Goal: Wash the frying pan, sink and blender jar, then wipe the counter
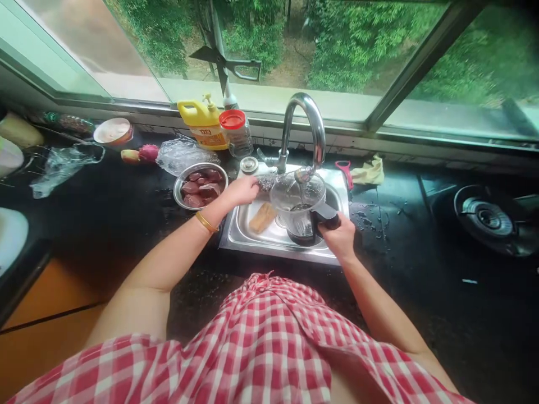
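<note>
My right hand grips the black handle of a clear blender jug, which is held over the steel sink under the curved tap. A thin stream appears to run from the tap into the jug. My left hand, wearing a gold bangle, has its fingers closed at a shiny grey scrubber that looks like steel wool, left of the jug's rim. A brown, block-shaped sponge lies in the sink. Just left of that hand stands a metal bowl of dark red pieces in liquid.
Behind the sink stand a yellow pump bottle and a red-lidded clear jar. A plastic bag and a purple onion lie left of them. To the right are a pale cloth, red-handled tool and gas burner.
</note>
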Demonstrator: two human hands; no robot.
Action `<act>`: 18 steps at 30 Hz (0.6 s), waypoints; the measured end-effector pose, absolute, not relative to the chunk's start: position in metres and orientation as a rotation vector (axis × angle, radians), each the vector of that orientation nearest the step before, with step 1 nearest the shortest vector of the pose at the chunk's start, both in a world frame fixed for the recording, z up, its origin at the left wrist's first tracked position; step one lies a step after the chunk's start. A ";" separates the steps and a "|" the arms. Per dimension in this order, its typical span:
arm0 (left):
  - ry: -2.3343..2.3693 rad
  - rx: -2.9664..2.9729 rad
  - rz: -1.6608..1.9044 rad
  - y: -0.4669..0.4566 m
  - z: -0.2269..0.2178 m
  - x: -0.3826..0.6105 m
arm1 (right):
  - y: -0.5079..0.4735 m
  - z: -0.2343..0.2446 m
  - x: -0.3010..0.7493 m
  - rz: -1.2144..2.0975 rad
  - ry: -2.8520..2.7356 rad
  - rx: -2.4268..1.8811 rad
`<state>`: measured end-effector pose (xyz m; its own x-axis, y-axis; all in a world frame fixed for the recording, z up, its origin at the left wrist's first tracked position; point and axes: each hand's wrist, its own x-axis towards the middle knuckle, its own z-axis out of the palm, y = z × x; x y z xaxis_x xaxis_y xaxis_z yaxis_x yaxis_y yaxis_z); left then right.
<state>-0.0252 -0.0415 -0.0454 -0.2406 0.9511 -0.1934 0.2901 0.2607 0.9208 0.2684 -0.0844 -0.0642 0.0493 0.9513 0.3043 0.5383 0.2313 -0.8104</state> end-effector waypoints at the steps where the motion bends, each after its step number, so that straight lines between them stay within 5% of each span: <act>1: 1.661 1.081 0.988 -0.038 -0.057 -0.021 | -0.080 -0.067 0.266 0.560 -1.615 -1.431; 10: 0.807 0.306 1.287 0.007 -0.109 0.064 | -0.068 -0.107 0.291 0.761 -1.263 -1.445; 18: 1.212 0.431 1.455 0.010 -0.082 0.032 | -0.044 -0.135 0.234 1.078 -1.034 -1.390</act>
<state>0.0316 0.0100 -0.0818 -0.2957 0.8869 -0.3549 -0.5093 0.1680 0.8441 0.2344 -0.0435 -0.1346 0.2215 0.9726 -0.0707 0.0305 -0.0794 -0.9964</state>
